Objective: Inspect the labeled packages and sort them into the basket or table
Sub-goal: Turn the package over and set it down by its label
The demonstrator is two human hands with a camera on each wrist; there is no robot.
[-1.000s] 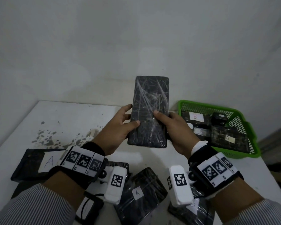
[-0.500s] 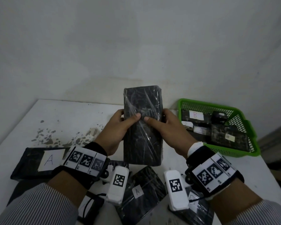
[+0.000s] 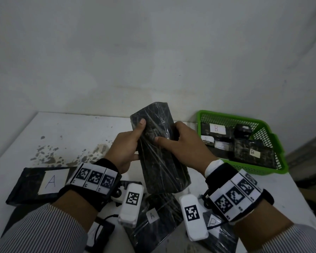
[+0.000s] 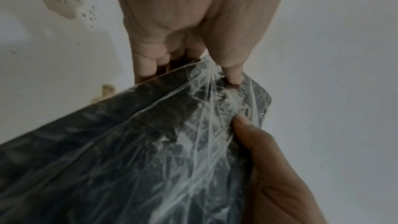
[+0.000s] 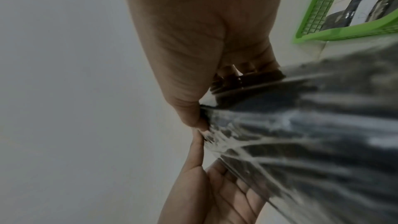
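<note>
Packages labelled A and B lie nearest on the white bench, low in the head view, with a larger A package off to the left. Above them both hands hold one black, film-wrapped package in the air, tilted, its far end pointing toward the wall. The left hand grips its left edge, thumb on the upper face and fingers underneath. The right hand grips the right edge the same way, thumb pressed into the wrap. No paper label shows on the upper face; only a faint mark near the far end, too small to read.

Beyond and to the right, the green basket sits on the bench with several B packages inside.

The main risk, as I judge it, is a wrong sort: if that faint mark is misread, the package goes to the wrong place. The wrap also looks slick and loose, so the thumbs could slide and the package drop onto the pile below.
</note>
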